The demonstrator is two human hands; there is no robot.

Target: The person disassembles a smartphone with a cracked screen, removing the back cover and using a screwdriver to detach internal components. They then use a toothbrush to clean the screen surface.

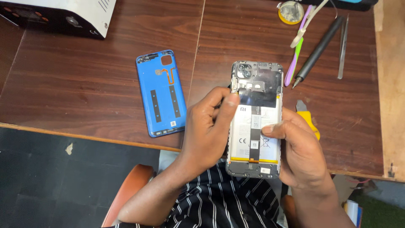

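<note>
An opened phone (256, 80) with its back removed shows a white battery and dark shielding near the camera. My right hand (301, 156) grips its right edge, thumb resting on the battery. My left hand (209, 128) pinches at the phone's left edge near the black shield, fingers closed together; what they hold is hidden. The phone's blue back cover (161, 93) lies inside-up on the wooden table (84, 84), left of my hands.
A yellow-handled pry tool (310, 120) lies partly under my right hand. A black screwdriver (318, 50), metal tweezers (342, 46), a green and purple brush (295, 55) and a round tin (291, 12) sit at the back right. A white box (59, 14) stands far left.
</note>
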